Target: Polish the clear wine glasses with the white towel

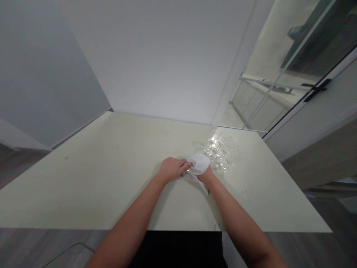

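My left hand (173, 168) is closed around a small clear glass item (186, 171), mostly hidden by my fingers and the cloth. A white cloth (201, 163) is bunched in my right hand (205, 175) and presses against that item. One corner of the cloth hangs down toward the tabletop. Just beyond my right hand stands a tight cluster of clear, shiny glasses (219, 152); they look stemmed, but their exact shape is hard to make out. Both hands meet low over the table, right of its middle.
The pale tabletop (111, 178) runs up to a white wall panel (156, 67) at the back. A glass-paned door or partition (259, 100) with a black handle (318, 89) stands at the back right. A cable (75, 245) lies on the floor at lower left.
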